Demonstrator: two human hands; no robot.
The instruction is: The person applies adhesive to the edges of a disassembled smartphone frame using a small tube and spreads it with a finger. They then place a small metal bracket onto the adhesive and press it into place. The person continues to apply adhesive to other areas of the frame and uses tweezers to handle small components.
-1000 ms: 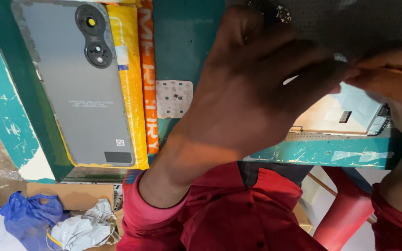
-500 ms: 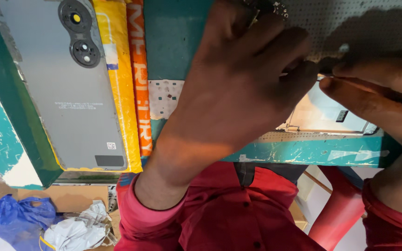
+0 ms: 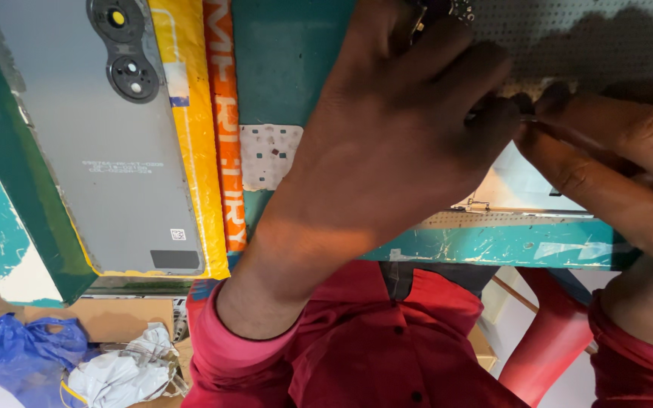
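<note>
My left hand [image 3: 394, 143] lies over an opened phone body [image 3: 519, 193] on the teal table [image 3: 493, 245], fingers curled and pressed down on it. My right hand [image 3: 614, 174] comes in from the right and pinches a thin dark tool [image 3: 527, 117] whose tip meets my left fingertips. Most of the phone body is hidden under both hands. A grey phone back cover [image 3: 115, 151] with a round camera module lies flat at the left, on a yellow and orange packet [image 3: 205, 136].
A small white patch with dots [image 3: 266, 155] sits beside the packet. A grey perforated mat [image 3: 591, 30] covers the table's far right. Below the table edge are a red stool [image 3: 549, 332], a cardboard box, a blue bag [image 3: 20, 351] and crumpled white cloth.
My right hand has moved in closer, its tool tip now meeting my left fingertips. The view has shifted a little, so the back cover sits further left and up.
</note>
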